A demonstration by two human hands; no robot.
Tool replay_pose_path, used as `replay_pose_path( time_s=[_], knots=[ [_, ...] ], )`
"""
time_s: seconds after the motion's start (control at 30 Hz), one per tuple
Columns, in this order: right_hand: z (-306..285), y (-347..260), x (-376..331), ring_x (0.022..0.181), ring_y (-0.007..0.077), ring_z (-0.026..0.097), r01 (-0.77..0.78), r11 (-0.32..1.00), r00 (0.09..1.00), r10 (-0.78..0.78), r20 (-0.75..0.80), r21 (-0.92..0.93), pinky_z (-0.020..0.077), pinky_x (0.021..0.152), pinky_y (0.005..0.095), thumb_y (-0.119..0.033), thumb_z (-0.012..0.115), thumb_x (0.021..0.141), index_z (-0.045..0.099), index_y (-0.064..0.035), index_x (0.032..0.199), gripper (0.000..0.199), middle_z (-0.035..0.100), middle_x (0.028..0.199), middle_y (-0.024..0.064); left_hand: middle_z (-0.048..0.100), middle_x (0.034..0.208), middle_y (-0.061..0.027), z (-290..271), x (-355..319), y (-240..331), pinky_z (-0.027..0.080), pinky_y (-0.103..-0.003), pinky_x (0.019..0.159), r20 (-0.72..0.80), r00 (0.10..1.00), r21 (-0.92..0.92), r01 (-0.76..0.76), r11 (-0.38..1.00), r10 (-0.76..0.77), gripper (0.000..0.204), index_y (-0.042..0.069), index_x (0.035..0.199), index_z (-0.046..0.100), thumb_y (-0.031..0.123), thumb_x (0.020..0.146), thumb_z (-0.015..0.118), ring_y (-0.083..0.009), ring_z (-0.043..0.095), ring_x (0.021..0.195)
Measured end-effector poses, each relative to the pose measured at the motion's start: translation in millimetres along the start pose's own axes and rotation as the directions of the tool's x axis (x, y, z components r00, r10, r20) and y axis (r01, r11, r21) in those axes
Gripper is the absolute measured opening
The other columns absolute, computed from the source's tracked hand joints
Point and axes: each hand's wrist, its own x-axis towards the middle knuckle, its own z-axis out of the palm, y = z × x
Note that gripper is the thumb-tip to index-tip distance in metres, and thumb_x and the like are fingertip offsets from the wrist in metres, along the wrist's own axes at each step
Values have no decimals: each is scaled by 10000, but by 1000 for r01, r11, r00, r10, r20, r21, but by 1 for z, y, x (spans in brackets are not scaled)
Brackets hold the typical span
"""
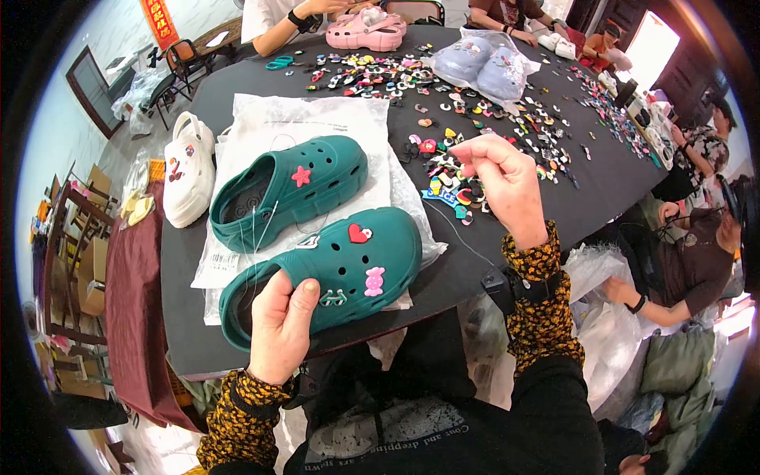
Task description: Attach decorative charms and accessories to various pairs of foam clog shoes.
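dark-green rounded foam clog (388,247), near left, seems steadied by the clamping left hand (281,324), the right hand (504,180) pinched together, contents unclear.

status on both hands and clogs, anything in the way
Left hand gripping nearer green clog at its opening. Right hand by loose charms, any hold unclear. Closest clutter: farther green clog alongside, on white bag.

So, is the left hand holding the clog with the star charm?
No: the left hand grips the nearer green clog, while the star charm sits on the farther clog.
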Motion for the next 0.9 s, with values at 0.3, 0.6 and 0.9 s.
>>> replay_pose_path(
  time_s=[0.3, 0.6, 0.9],
  knots=[
    [-6, 0, 3, 719, 95, 593, 44, 999, 999, -44, -23, -19, 483, 660, 220, 75, 443, 859, 662, 11, 953, 246, 636, 907, 59, 567, 885, 29, -2, -3, 0, 406, -213, 727, 3, 1000, 22, -1, 1000, 1, 217, -12, 1085, 569, 160, 967, 511, -55, 462, 784],
    [-8, 15, 26, 732, 117, 598, 5, 998, 1000, -4, 12, -67, 482, 656, 231, 50, 458, 832, 671, 11, 951, 247, 643, 885, 76, 567, 868, 30, -3, -2, 0, 406, -213, 718, -1, 1000, 46, -10, 999, 10, 209, -14, 1072, 570, 157, 965, 515, -56, 462, 771],
    [8, 67, 64, 841, 231, 657, 40, 961, 984, 10, 177, -274, 506, 755, 318, -53, 491, 825, 672, 24, 956, 237, 682, 920, 157, 566, 836, 20, -3, 0, -1, 405, -214, 698, -10, 999, 52, -35, 998, 36, 191, -16, 1038, 572, 151, 958, 524, -57, 456, 755]
  ],
)
